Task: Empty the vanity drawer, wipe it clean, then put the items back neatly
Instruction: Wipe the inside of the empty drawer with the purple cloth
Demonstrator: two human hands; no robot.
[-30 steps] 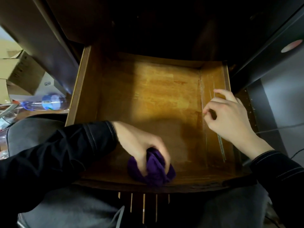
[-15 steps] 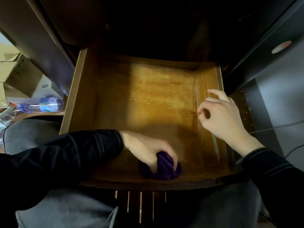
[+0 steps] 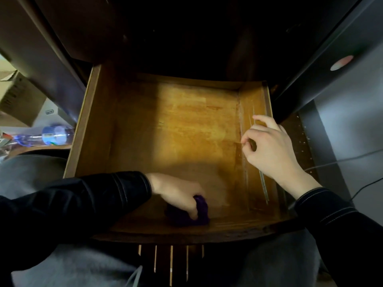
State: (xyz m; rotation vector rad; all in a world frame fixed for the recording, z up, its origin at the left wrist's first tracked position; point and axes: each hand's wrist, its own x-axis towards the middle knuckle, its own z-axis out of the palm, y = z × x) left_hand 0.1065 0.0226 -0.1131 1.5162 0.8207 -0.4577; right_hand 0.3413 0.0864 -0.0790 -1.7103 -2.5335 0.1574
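The wooden vanity drawer [image 3: 97, 129] is pulled out over my lap, and its floor is bare. My left hand [image 3: 178, 193] grips a bunched purple cloth [image 3: 202, 210] and presses it on the drawer floor close to the front wall. My right hand [image 3: 269, 148] rests on the drawer's right side wall, fingers curled over the rim with the thumb on the inner side. Both sleeves are black.
A dark vanity body [image 3: 186, 34] overhangs the back of the drawer. A plastic bottle with a blue label [image 3: 51, 134] lies at the left, with cardboard boxes [image 3: 18, 96] behind it. A cable [image 3: 339, 160] runs along the floor at the right.
My left hand has slid the purple cloth along the front of the drawer, first right, then back left. My right hand has stayed on the right wall.
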